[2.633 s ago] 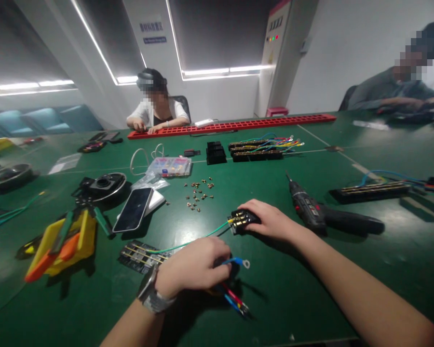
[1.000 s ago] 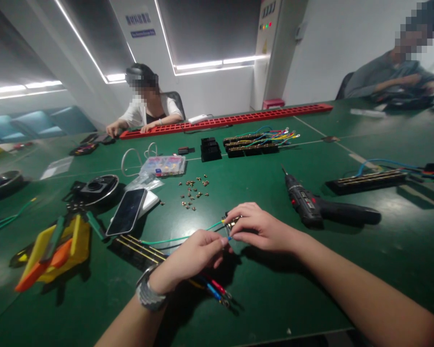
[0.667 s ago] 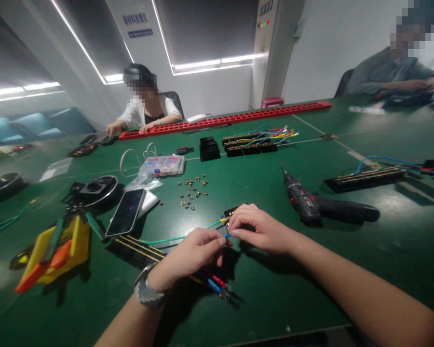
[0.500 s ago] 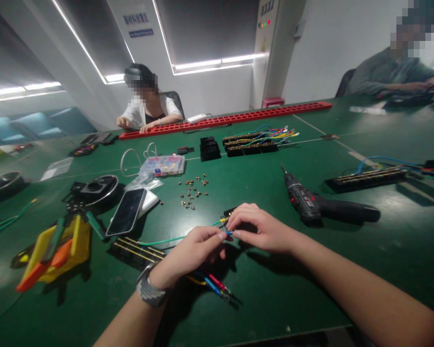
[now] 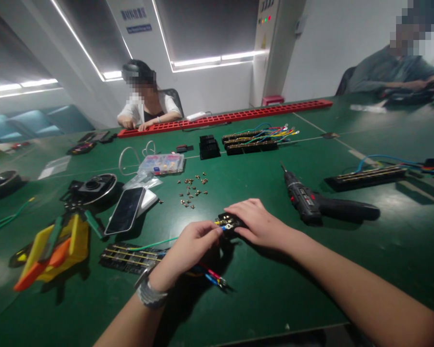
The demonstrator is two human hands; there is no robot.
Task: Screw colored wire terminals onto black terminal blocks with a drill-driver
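My left hand (image 5: 195, 245), with a watch on its wrist, pinches a blue wire with a ring terminal (image 5: 227, 226) between thumb and forefinger. The ring lies against the end of a black terminal block (image 5: 234, 220) with brass-coloured metal parts. Over that block curls my right hand (image 5: 259, 224), fingers on its far side and thumb on the near side. A black strip with brass bars (image 5: 128, 258) sticks out left of my left forearm; whether it joins the block is hidden. Red and blue wire ends (image 5: 217, 279) protrude below my left hand.
Small brass screws (image 5: 190, 190) lie scattered beyond my hands. A black power drill (image 5: 321, 205) rests at right. Leftward are a phone (image 5: 126, 211), a yellow bin (image 5: 72, 253) with tools and a parts box (image 5: 162, 165). Two people (image 5: 150, 103) sit across the table.
My right hand has left the blue wire's tip and now grips the block, its fingers flatter. The ring terminal has come into view in my left hand. The strip at left has shifted slightly left.
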